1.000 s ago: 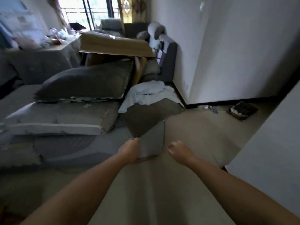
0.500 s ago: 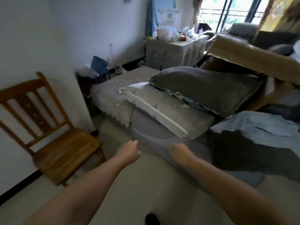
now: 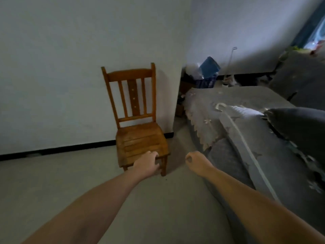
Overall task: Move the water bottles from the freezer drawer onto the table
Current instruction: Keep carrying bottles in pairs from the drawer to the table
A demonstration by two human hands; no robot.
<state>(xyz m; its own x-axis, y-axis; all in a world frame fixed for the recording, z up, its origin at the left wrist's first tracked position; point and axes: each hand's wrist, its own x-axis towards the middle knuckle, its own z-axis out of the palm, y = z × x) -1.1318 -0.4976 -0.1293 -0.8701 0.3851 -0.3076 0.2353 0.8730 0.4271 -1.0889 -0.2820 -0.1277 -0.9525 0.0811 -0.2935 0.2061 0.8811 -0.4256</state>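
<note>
No readable text from my head view.

I can make out no lettering, label, brand or number anywhere. The blue box (image 3: 210, 66) at upper right of the frame and the dark blue crate (image 3: 205, 82) just under it are too blurred and dim for me to tell whether they carry print. The wooden chair (image 3: 139, 120) at centre shows only pale dots on its back slat.

Both bare forearms reach forward, side by side and apart. The left hand (image 3: 146, 165) shows its back, fingers (image 3: 154, 155) loosely curled, holding nothing. The right hand (image 3: 195, 160) seems loosely curled and empty too, though blurred.
</note>
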